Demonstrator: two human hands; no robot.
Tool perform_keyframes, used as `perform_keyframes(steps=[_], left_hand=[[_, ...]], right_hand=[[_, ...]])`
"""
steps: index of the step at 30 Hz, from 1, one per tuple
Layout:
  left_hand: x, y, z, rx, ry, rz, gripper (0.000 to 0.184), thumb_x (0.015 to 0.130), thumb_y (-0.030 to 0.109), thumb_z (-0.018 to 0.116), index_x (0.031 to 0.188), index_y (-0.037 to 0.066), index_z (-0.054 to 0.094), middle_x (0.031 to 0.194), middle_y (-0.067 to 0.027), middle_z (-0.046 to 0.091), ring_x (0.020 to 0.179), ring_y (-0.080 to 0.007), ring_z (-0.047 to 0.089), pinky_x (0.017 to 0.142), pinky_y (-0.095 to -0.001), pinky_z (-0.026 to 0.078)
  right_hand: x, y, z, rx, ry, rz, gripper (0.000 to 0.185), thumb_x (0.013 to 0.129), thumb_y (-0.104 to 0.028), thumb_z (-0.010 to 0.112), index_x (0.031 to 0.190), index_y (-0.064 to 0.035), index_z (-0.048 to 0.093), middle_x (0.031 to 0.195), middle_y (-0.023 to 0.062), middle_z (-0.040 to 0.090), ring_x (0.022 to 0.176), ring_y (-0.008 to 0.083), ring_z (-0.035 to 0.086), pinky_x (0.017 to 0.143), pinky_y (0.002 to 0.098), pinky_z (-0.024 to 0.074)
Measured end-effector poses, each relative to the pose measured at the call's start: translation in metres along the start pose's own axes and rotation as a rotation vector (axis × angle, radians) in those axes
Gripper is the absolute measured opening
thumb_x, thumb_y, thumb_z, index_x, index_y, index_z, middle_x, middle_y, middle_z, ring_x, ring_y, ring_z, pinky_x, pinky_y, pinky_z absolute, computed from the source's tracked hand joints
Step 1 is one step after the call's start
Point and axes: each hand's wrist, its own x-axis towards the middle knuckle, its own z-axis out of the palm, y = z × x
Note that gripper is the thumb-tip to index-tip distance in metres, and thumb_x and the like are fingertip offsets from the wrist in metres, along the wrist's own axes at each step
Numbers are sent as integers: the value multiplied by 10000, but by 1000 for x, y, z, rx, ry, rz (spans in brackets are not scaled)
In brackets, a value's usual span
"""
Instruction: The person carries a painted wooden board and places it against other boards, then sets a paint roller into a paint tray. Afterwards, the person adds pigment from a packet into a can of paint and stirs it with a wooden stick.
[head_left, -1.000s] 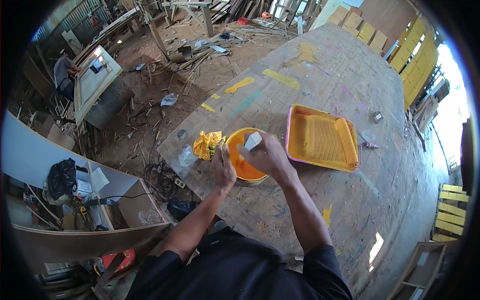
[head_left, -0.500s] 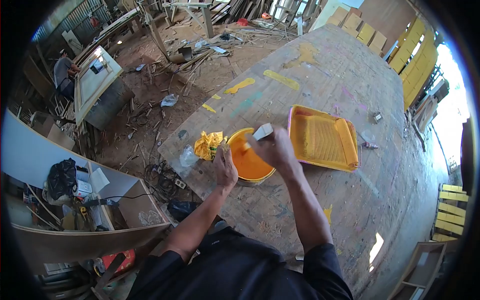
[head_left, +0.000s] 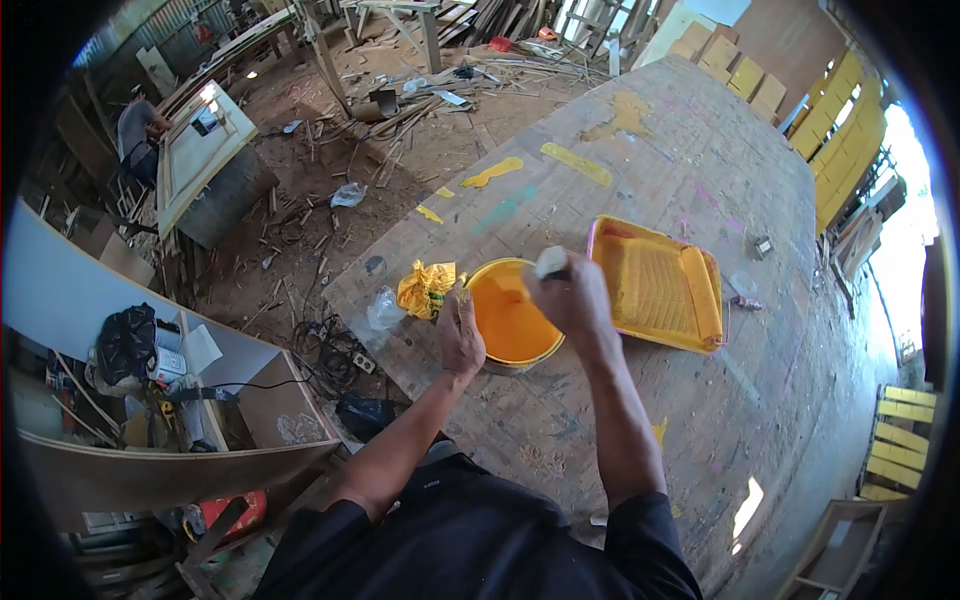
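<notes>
A round bucket of orange-yellow paint [head_left: 512,315] stands on the worn wooden table [head_left: 520,430]. My left hand [head_left: 461,335] is closed on the left side of its rim. Over the right part of the bucket, my right hand [head_left: 572,300] grips a pale stick [head_left: 550,262], whose upper end shows above the fist; its lower part is hidden or blurred. Right of the bucket lies a paint tray [head_left: 655,285] with yellow paint and a ribbed floor. A crumpled yellow bag [head_left: 425,289] sits beside my left hand, with clear plastic [head_left: 384,309] next to it.
A small metal piece [head_left: 764,247] and a small tube [head_left: 746,302] lie right of the tray. An open cabinet [head_left: 180,460] holding cans and a black bag stands at the left. At the far left, a person [head_left: 138,135] is beside a framed panel [head_left: 205,150].
My right hand with the stick has moved right across the bucket, uncovering more paint. The whole view has shifted slightly. My left hand stays at the rim.
</notes>
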Motion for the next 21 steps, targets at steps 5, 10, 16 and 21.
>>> perform_keyframes(steps=[5, 10, 16, 21], left_hand=[[1, -7, 0, -22, -8, -19, 556, 1138, 365, 405, 1404, -110, 515, 1291, -281, 624, 1189, -365, 618, 1028, -413, 475], [1, 0, 3, -46, 9, -20, 546, 1138, 360, 401, 1390, -109, 524, 1256, -270, 635, 1162, -343, 621, 1014, -413, 477], [-2, 4, -2, -38, -31, -82, 554, 1139, 376, 395, 1398, -95, 527, 1273, -257, 638, 1177, -319, 617, 1017, -408, 475], [0, 3, 1, -19, -22, -60, 546, 1137, 367, 407, 1407, -94, 523, 1283, -254, 632, 1184, -320, 609, 1031, -401, 469]], right_hand=[[-23, -3, -9, 4, -242, 102, 285, 834, -298, 741, 796, -16, 724, 742, 194, 712, 729, 370, 724, 682, 458, 565], [-10, -7, 29, 155, -52, -112, 251, 838, -272, 758, 852, -25, 712, 747, 194, 707, 725, 395, 708, 671, 464, 561], [-8, 7, -11, -71, -90, 48, 253, 831, -268, 761, 820, -17, 732, 688, 187, 686, 662, 342, 722, 616, 433, 545], [-17, -13, 20, 68, -171, -130, 283, 849, -288, 787, 846, -15, 712, 748, 178, 702, 640, 318, 679, 604, 428, 524]])
